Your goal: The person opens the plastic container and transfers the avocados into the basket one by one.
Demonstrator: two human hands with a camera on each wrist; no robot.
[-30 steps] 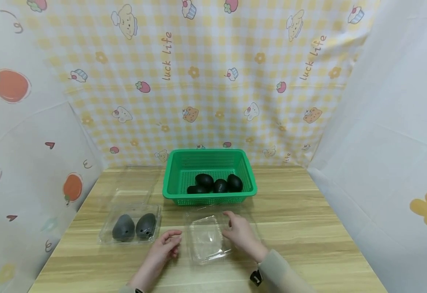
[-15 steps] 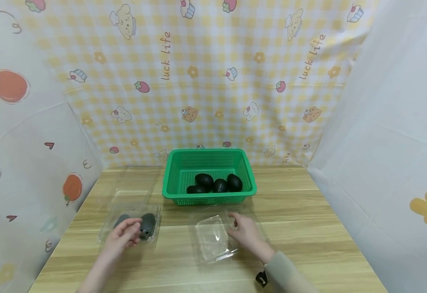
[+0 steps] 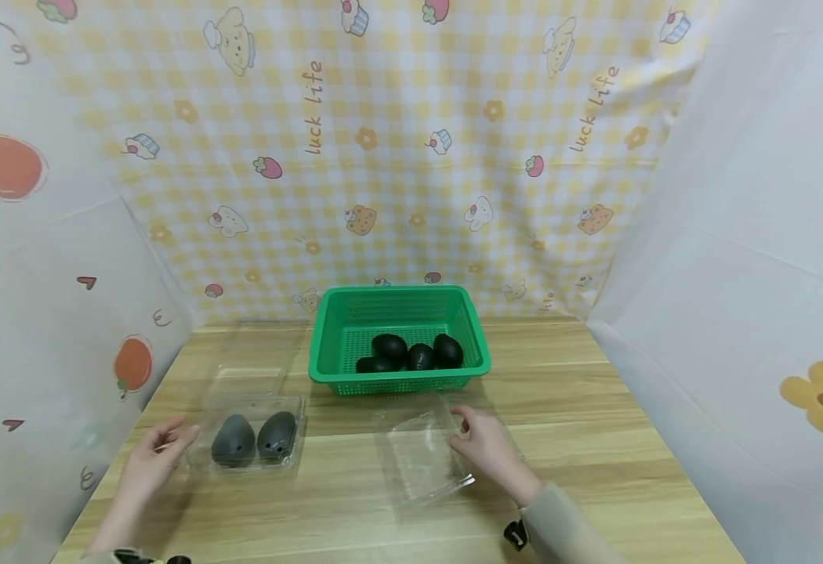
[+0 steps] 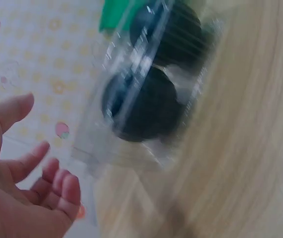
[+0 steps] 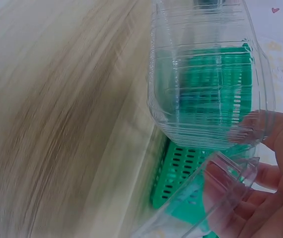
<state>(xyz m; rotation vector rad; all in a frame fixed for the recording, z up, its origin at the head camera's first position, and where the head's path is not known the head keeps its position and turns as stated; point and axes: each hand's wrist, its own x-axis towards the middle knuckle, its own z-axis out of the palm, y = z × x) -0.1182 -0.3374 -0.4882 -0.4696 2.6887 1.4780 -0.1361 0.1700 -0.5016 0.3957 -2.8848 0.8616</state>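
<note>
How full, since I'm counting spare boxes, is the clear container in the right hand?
Empty: the green basket shows through the clear container, with nothing inside.

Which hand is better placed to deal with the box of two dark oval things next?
Probably the left hand: it's empty, beside that clear box, while the right hand grips another clear container.

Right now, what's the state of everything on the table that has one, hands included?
Left clear container: holds two dark ovals; whether shut, can't tell.
Right clear container: open, held, no dark ovals inside.
Green basket: upright, four dark ovals visible inside.
Left hand: holds nothing, fingers loosely bent, beside left clear container.
Right hand: gripping right clear container.
</note>
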